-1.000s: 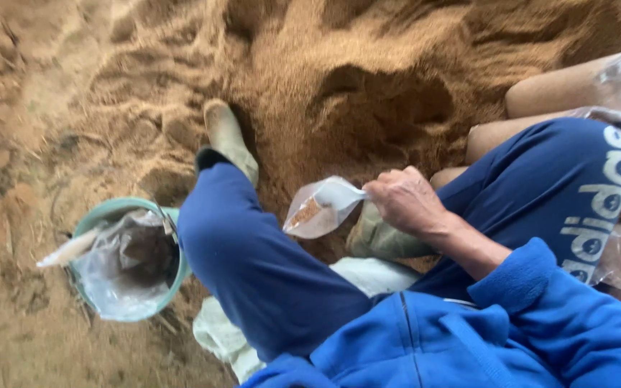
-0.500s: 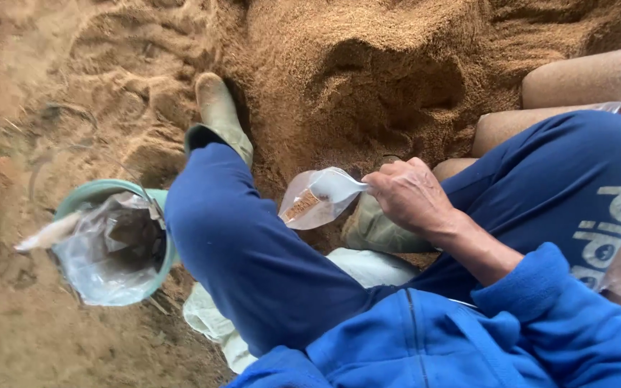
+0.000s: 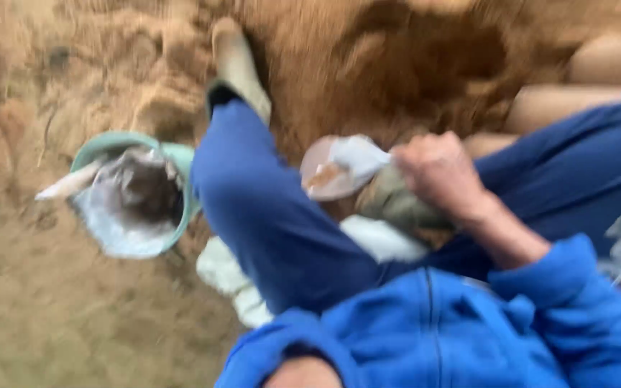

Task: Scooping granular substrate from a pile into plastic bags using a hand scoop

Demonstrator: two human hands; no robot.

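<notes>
Sawdust (image 3: 411, 65), brown and crumbly, lies heaped across the ground from eleven to two o'clock, with a scooped hollow in its face. At three o'clock from the picture's centre the right hand (image 3: 440, 176) is closed around the gathered neck of a small clear plastic bag (image 3: 339, 169), whose round mouth faces nine o'clock and shows a little brown sawdust inside. The picture is blurred, so single fingers cannot be made out. The left hand is out of view. A knee in smooth blue trousers (image 3: 267, 215) crosses the middle, ending in a pale rubber boot (image 3: 238, 65) at twelve o'clock. At nine o'clock stands a round green bucket (image 3: 102, 147) lined with crinkled clear plastic, a pale stick (image 3: 66, 185) leaning over its rim. Two filled, tube-shaped bags (image 3: 598, 79) lie at two o'clock.
</notes>
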